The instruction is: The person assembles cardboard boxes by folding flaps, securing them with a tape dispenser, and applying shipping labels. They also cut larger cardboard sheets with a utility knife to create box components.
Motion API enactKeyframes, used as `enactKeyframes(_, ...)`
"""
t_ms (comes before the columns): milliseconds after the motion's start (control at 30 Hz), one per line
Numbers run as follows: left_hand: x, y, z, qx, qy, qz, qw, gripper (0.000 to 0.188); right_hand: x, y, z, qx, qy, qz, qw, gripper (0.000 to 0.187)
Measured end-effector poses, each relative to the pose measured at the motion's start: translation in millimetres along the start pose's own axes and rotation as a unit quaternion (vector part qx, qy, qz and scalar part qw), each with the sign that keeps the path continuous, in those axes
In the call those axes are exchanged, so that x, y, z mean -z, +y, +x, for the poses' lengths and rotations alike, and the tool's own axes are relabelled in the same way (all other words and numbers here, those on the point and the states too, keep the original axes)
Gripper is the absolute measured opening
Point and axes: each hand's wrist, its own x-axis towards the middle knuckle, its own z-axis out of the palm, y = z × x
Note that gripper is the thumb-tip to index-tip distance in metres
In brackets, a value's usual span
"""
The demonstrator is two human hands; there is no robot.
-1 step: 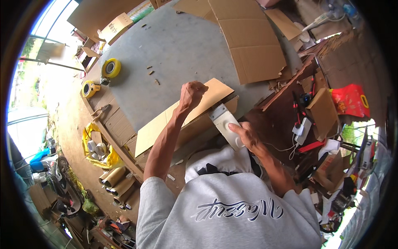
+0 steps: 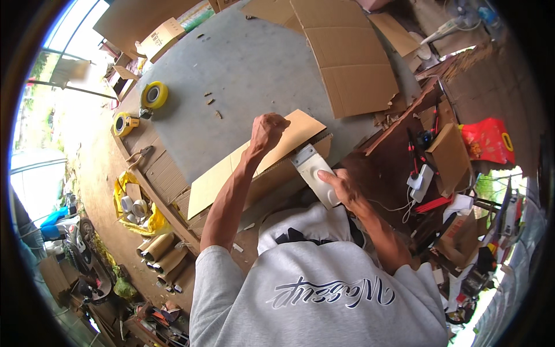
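Note:
A long folded strip of brown cardboard (image 2: 228,178) lies slantwise along the near edge of the grey tabletop. My left hand (image 2: 269,130) is a fist resting on the strip toward its far right end; whatever its fingers might hold is hidden. In my right hand (image 2: 343,188) is a flat off-white block with a grey metal end plate (image 2: 311,173). My thumb lies across its face, and the plate end is beside the strip's open right side. I cannot tell whether the plate touches the cardboard.
Large cardboard sheets (image 2: 355,63) lie at the back right. Two yellow tape rolls (image 2: 154,95) and pliers (image 2: 139,155) are on the left. Below hangs a yellow bag (image 2: 151,222) near several cardboard tubes (image 2: 159,247). A white power strip (image 2: 425,182) and red bag (image 2: 490,140) are at right.

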Motion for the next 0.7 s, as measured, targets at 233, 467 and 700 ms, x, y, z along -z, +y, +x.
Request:
enactKeyframes(233, -25.2, -6.5, -17.2, -0.102, 0.058, 0.101, 0.988, 0.031, -9.0, -10.4, 5.1, -0.071, 0.029, 0.054, 0.996, 0.057)
enactKeyframes(467, 15.1, -16.4, -32.7, -0.070, -0.125, 0.056, 0.988, 0.063, -11.5, 11.8, 16.8, -0.043, 0.024, 0.087, 0.995, 0.055)
enactKeyframes(700, -12.6, 7.8, -74.8, -0.164, -0.128, 0.134, 0.969, 0.086, -6.4, -0.6, 12.4, -0.036, 0.033, -0.005, 0.999, 0.063)
